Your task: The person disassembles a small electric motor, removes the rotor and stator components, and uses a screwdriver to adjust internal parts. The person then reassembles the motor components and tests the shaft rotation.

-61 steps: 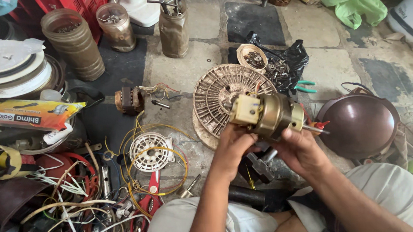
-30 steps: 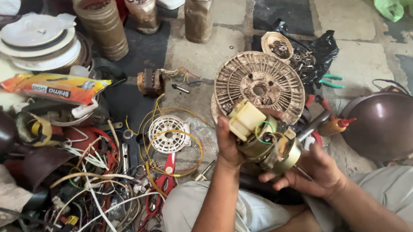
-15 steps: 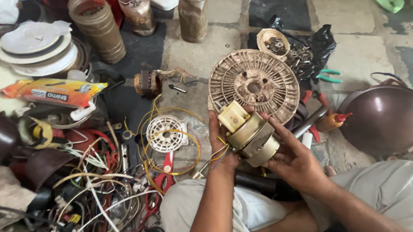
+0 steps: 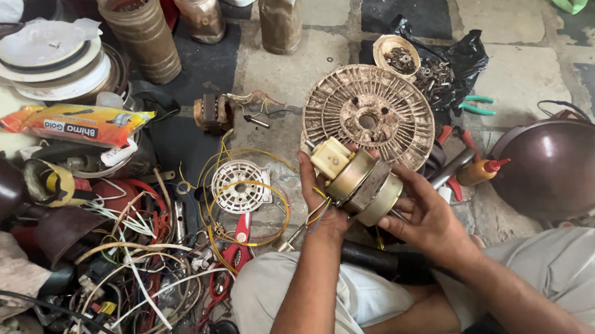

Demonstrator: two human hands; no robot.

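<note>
Above the lap, both hands cradle the motor (image 4: 362, 185) — left hand (image 4: 318, 194) wrapped behind it, right hand (image 4: 426, 215) cupping its end — tilting it up for viewing, before the grille (image 4: 367, 120).

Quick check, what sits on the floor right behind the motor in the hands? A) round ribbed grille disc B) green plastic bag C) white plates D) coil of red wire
A: the fan motor, held by the left hand and the right hand, sits just in front of the round ribbed grille disc.

Soft even daylight, sharp, faint shadows.
</note>
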